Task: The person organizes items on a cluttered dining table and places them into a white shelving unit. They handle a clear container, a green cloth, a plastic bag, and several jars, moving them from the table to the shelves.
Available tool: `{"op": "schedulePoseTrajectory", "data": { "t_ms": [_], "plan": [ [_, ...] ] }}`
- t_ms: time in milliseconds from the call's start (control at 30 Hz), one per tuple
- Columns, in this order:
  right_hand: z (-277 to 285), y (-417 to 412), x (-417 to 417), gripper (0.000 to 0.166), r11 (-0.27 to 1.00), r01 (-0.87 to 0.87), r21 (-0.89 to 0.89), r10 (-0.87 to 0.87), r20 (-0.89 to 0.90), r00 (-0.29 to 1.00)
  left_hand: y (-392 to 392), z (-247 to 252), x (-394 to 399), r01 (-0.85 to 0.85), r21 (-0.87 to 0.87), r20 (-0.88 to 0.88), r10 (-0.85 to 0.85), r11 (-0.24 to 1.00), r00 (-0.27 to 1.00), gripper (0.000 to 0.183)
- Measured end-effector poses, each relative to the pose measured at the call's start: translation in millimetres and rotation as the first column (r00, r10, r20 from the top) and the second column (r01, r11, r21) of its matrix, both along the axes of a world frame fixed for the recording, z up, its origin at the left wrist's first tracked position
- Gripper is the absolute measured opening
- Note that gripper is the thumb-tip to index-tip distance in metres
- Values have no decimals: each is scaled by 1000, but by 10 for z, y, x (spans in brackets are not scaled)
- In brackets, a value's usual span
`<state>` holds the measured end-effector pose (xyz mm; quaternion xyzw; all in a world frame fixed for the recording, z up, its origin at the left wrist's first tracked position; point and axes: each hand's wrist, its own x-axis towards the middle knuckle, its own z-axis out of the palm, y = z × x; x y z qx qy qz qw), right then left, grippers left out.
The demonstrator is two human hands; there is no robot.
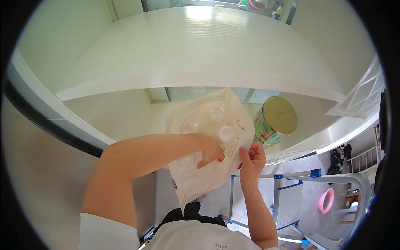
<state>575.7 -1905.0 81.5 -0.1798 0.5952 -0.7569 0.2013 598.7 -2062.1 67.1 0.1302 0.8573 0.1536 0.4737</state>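
Observation:
A translucent plastic bag (200,178) hangs tilted before me, in front of the cupboard. Several round, clear or whitish containers show inside the bag, among them one with a pale round top (226,134); their exact kind is unclear. My right hand (253,157) pinches the bag's right edge between thumb and fingers. Across the bag's middle lies my left hand (212,150), fingers bent down and thumb apart; whether it grips the plastic is not clear. Just right of the bag, a tin can (276,120) with a green printed label and gold-coloured end stands on the lower shelf.
A white upper shelf (200,50) spans the cupboard above the bag. A white lattice basket (356,100) is at the right. Below stands a metal stepladder (289,203) with blue fittings, near a pink basin (326,201) on the floor.

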Motion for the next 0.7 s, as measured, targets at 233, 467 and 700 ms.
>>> {"op": "schedulePoseTrajectory", "data": {
  "t_ms": [233,467,700],
  "plan": [
    [1,-40,25,9,1000,2,16,-3,28,1000,-207,1073,447,-177,35,-233,180,984,956,70],
    [-3,-77,60,8,1000,11,21,-11,15,1000,-49,1503,775,-516,-25,-749,326,856,577,49],
    [3,-107,157,9,1000,25,2,-25,37,999,150,1026,306,-280,-369,-803,-153,886,575,33]
  ]
}}
